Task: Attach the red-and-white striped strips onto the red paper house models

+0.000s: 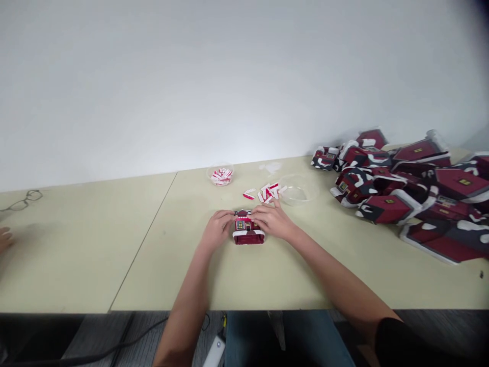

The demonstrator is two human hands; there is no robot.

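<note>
A small dark-red model house (248,237) with yellow windows and white snow-like trim lies on the table in front of me. My left hand (217,229) is closed on its left side, with the fingertips near the roof edge. My right hand (275,221) grips the right side, fingers bent over the front. Between my fingertips a bright red-and-white strip shows along the house front below the roof. Just beyond my right hand lies a loose pile of red-and-white strips (269,193), with a single strip (249,194) to its left.
A clear round tub (229,167) holds more strips. Another clear tub (311,193) stands beside the pile. Many similar model houses (385,204) are heaped at the right. At the far left are eyeglasses (19,205) and another person's hand (5,239). A wall rises behind the table.
</note>
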